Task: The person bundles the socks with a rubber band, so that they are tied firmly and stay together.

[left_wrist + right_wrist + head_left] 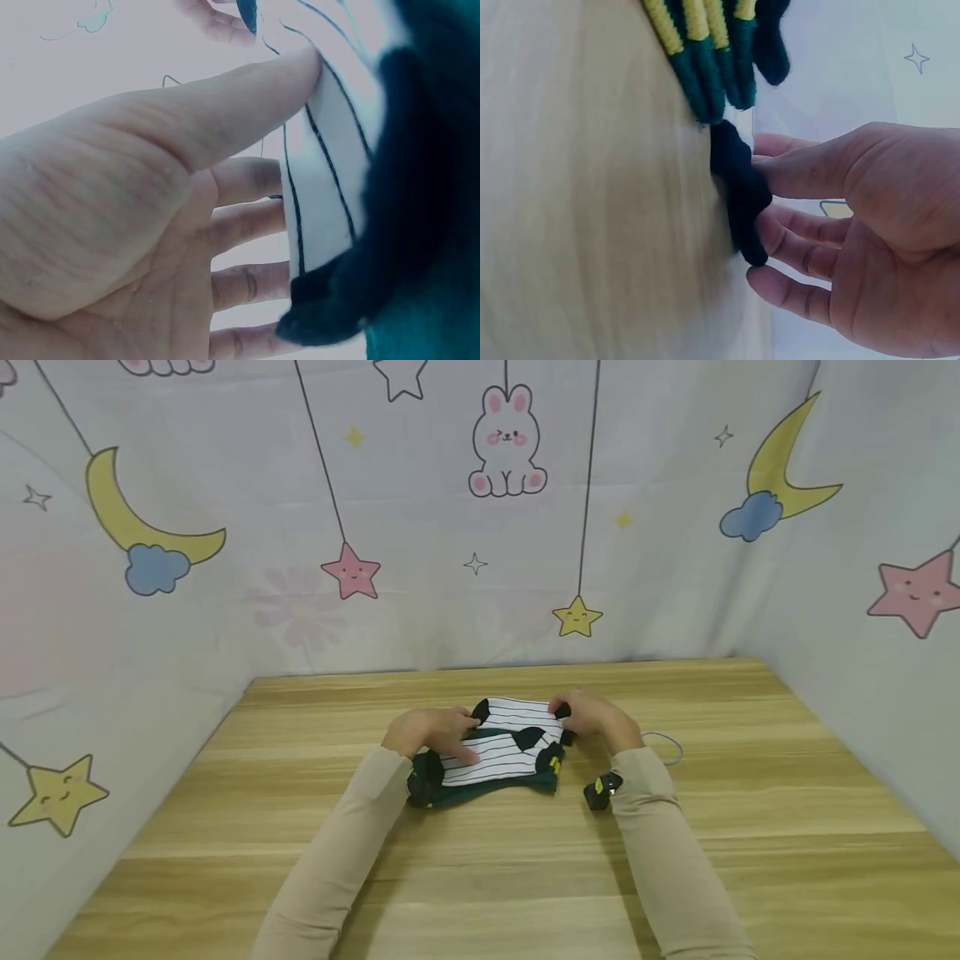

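Note:
Two white socks with thin dark stripes and black ends lie on the table, one behind the other. The nearer striped sock [491,758] rests on dark green knitwear [480,792], whose folded layers carry yellow bands [697,19]. My left hand [431,731] spreads across both socks at their left ends. Its straight thumb [247,94] rests on the nearer sock, while its fingertips touch the black left end of the farther striped sock [513,714]. At that sock's other end, my right hand [596,717] pinches the black part [739,187] between thumb and fingers.
The wooden tabletop [480,877] extends around the socks. A thin pale blue loop [667,747] lies beyond the right forearm. Cloth walls [420,518] printed with moons, stars and a rabbit enclose the table's back and sides. Dark wrist devices [602,791] hang beneath the sleeves.

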Action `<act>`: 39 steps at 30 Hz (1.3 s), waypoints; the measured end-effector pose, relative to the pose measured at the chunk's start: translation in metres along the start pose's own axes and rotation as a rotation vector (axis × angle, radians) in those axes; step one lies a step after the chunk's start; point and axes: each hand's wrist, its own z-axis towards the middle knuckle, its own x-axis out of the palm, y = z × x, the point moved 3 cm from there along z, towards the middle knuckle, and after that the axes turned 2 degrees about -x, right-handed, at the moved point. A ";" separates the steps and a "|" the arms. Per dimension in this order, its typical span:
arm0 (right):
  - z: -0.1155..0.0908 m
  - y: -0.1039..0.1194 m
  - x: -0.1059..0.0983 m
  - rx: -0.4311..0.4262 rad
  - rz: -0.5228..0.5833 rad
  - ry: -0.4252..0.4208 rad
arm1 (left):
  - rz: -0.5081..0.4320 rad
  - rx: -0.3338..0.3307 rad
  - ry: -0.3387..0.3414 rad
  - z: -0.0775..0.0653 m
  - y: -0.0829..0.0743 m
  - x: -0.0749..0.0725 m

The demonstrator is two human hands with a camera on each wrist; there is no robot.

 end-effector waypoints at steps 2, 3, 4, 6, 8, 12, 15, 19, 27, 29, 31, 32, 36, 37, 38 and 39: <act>0.000 -0.001 0.000 0.032 -0.002 -0.005 | 0.000 -0.001 -0.001 0.000 0.000 0.000; 0.000 -0.001 0.001 0.053 0.004 -0.004 | 0.001 -0.002 0.000 0.000 0.000 0.000; -0.001 -0.002 0.001 0.072 0.010 -0.002 | 0.004 0.000 0.001 0.000 0.000 0.000; -0.002 -0.002 0.000 0.104 0.035 -0.002 | 0.012 0.002 0.002 0.000 0.001 0.000; -0.003 -0.002 0.000 0.133 0.065 -0.004 | 0.015 0.005 0.004 -0.001 0.001 -0.001; -0.005 -0.005 -0.002 0.159 0.108 -0.010 | 0.020 0.004 0.002 -0.001 0.001 -0.001; -0.004 -0.007 -0.001 0.149 0.108 -0.007 | 0.020 -0.001 0.003 -0.002 0.002 -0.001; -0.002 -0.010 0.000 0.126 0.085 -0.009 | 0.017 0.009 -0.007 -0.002 0.002 -0.002; -0.004 -0.009 -0.003 0.118 0.079 -0.044 | -0.031 0.051 -0.064 -0.004 0.004 -0.004; -0.006 -0.008 -0.005 0.114 0.088 -0.073 | -0.045 0.054 -0.084 -0.004 0.005 -0.004; -0.007 -0.006 -0.008 0.110 0.097 -0.107 | -0.051 0.056 -0.104 -0.005 0.005 -0.006; -0.008 -0.005 -0.010 0.105 0.096 -0.126 | -0.056 0.056 -0.112 -0.005 0.006 -0.006; -0.009 -0.004 -0.013 0.145 0.128 -0.155 | -0.060 0.061 -0.125 -0.007 0.006 -0.009; -0.009 -0.005 -0.013 0.161 0.138 -0.157 | -0.067 0.065 -0.128 -0.008 0.006 -0.010; -0.009 -0.005 -0.014 0.174 0.144 -0.163 | -0.071 0.071 -0.133 -0.009 0.006 -0.011; -0.009 -0.006 -0.014 0.189 0.149 -0.169 | -0.075 0.074 -0.136 -0.010 0.006 -0.012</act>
